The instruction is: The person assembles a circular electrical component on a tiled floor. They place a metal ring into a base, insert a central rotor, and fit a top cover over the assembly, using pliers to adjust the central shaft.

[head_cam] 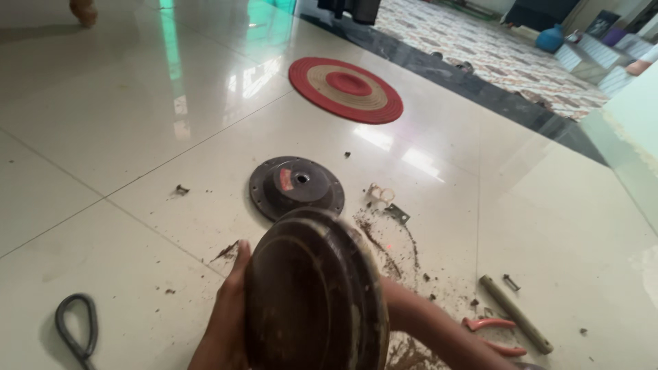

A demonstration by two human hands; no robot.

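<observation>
A round, dark brown motor housing (pixel 312 294), dusty and ringed with grooves, stands on edge close to the camera. My left hand (pixel 229 312) presses flat against its left side and holds it up. My right forearm (pixel 432 325) reaches in behind the housing from the right; the right hand itself is hidden by it. Beyond the housing a dark round cover plate (pixel 296 186) with a centre hole and a red label lies flat on the tiled floor (pixel 123 137).
Red-handled pliers (pixel 497 329) and a beige rod-shaped tool (pixel 515 314) lie at the right. Brown dirt (pixel 387 250), loose screws (pixel 181 190), a small metal bracket (pixel 396 214) and pale rings (pixel 380 193) are scattered about. A grey cord loop (pixel 75 329) lies left. A red round mat (pixel 346 89) lies farther off.
</observation>
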